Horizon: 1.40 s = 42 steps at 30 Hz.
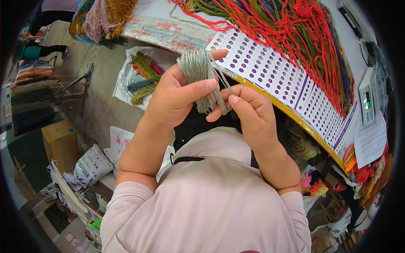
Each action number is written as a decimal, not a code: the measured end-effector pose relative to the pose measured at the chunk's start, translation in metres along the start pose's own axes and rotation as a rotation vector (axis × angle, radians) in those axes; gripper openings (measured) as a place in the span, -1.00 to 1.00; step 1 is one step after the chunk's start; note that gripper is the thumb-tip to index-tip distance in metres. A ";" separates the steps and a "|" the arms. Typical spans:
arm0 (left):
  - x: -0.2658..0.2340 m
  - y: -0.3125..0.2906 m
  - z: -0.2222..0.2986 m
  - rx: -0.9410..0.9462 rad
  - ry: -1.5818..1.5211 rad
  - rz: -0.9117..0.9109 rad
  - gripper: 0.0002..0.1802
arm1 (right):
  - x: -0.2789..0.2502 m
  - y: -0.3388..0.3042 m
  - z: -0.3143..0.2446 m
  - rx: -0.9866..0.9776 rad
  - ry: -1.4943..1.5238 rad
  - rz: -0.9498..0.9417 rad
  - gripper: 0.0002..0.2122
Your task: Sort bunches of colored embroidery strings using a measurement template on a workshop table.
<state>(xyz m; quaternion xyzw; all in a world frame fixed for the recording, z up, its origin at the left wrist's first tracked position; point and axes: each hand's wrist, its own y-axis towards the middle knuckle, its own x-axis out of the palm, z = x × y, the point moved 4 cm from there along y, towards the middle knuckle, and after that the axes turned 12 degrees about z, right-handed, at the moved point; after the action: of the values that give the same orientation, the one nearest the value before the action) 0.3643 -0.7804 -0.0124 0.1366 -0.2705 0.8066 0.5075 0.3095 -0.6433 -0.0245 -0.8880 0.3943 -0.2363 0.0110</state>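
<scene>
Head view shows a person's two bare hands holding a looped hank of thin, pale grey-green yarn (196, 69) just in front of a long white worktable with a yellow edge (293, 117), which serves as landmark here. Around the fingers of the left hand (175, 92) the loops are wrapped; its thumb presses across the front of them, and one finger sticks out straight past the yarn toward the table. The right hand (256, 113), nearer the table's yellow edge, pinches a few strands at the hank's side between thumb and forefinger, its other fingers curled; their exact hold is hidden.

On the table lie white printed sheets with rows of purple dots (253, 63), partly covered by a loose heap of red and olive-green yarn (312, 50). Toward the table's right end sit a white digital scale (367, 101) and a white paper sheet (371, 141). Left of the table, a white plastic sack (121, 87) lies on the floor under green and blue yarn bundles (147, 69).
</scene>
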 end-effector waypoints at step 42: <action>0.002 -0.002 0.003 0.013 0.061 0.013 -0.35 | 0.000 -0.001 0.001 -0.024 0.156 0.081 -0.93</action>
<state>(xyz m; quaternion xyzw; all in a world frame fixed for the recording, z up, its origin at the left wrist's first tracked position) 0.3646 -0.7796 -0.0087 0.1137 -0.2504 0.8154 0.5094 0.3104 -0.6433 -0.0248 -0.8503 0.4322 -0.2996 -0.0208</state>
